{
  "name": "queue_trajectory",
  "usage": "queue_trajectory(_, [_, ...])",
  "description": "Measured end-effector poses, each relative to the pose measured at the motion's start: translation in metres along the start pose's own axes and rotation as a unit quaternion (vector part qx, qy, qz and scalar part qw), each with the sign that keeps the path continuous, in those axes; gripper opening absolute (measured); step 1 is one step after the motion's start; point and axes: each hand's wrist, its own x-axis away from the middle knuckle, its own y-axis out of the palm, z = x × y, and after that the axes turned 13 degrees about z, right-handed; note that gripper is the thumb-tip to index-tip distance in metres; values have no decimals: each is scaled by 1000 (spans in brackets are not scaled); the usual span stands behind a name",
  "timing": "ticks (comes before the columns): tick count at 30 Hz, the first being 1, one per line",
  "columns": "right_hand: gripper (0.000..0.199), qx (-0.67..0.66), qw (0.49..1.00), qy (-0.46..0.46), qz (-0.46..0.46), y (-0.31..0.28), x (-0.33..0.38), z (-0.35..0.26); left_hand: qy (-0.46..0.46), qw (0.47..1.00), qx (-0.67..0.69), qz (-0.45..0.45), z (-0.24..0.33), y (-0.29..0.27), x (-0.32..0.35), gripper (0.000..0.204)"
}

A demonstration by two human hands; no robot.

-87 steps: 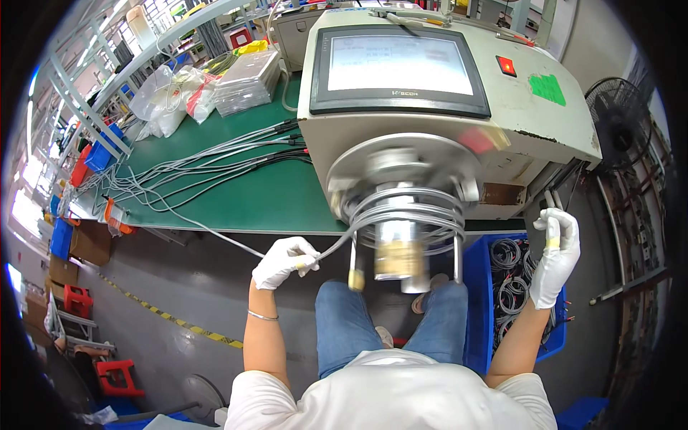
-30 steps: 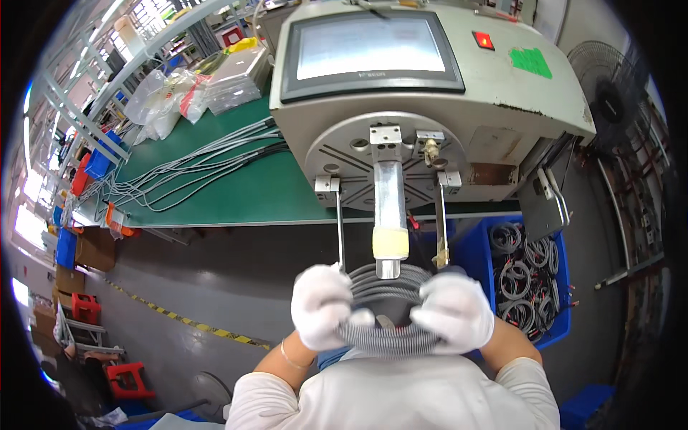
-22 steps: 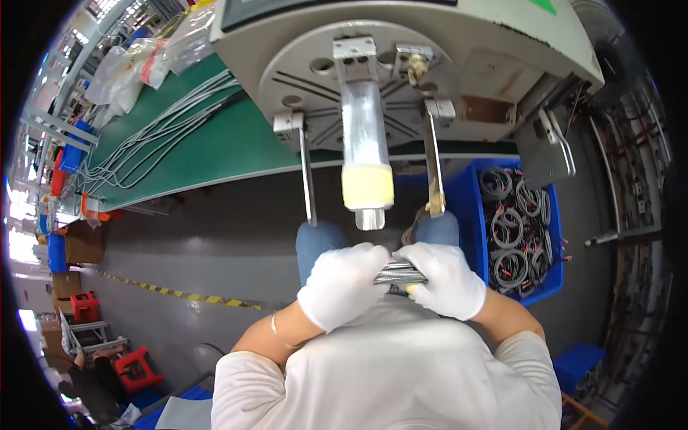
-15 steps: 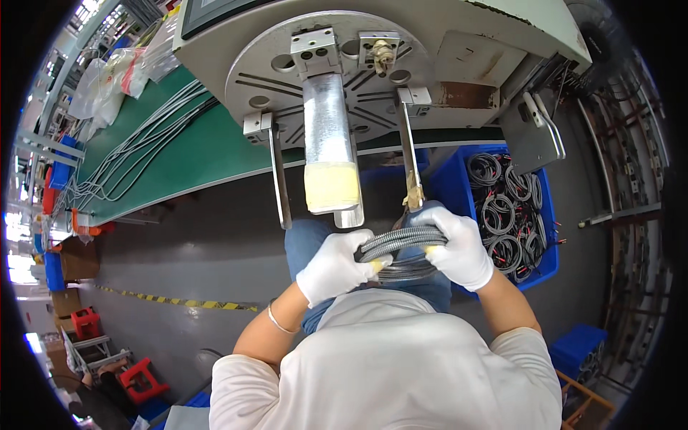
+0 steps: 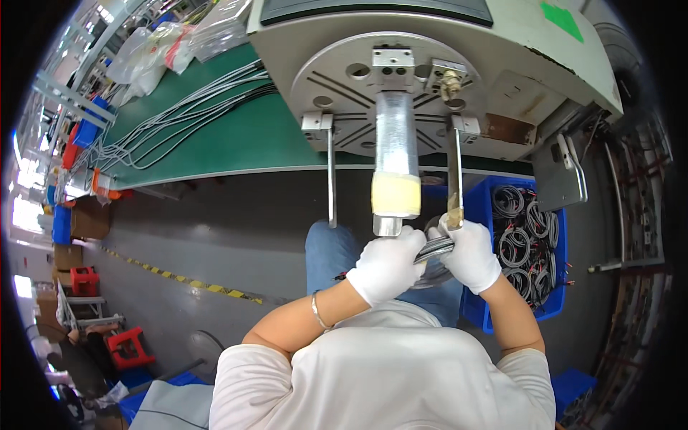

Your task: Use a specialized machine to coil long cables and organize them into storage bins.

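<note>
A coiled grey cable (image 5: 434,249) is held between my two white-gloved hands, above my lap. My left hand (image 5: 388,265) is closed round the coil's left side. Round its right side my right hand (image 5: 469,256) is closed, just below the tip of a flat metal arm (image 5: 455,172). Dark cable ends with a bit of red stick out beside my left wrist. Just above my left hand ends the winding machine's metal post (image 5: 396,136), wrapped in yellow tape near its tip. The gloves hide part of the coil.
The machine's round slotted plate (image 5: 322,79) carries a second flat arm (image 5: 331,179) on the left. A blue crate (image 5: 489,304) of coiled cables stands at the right. Long grey cables (image 5: 179,118) lie on the green table (image 5: 215,154) at the left.
The view has shifted, so the machine sits further right and lower. My hands have come closer together on the coil and turned it; cable ends now show by my left wrist.
</note>
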Motion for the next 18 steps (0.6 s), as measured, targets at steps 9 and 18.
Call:
queue_trajectory(9, [14,82,990,-18,-113,-1,5,2,-156,927,215,-264,-21,5,-33,14])
queue_trajectory(18, [50,-382,869,-40,-313,-118,-30,36,-40,900,348,-258,33,-6,-31,16])
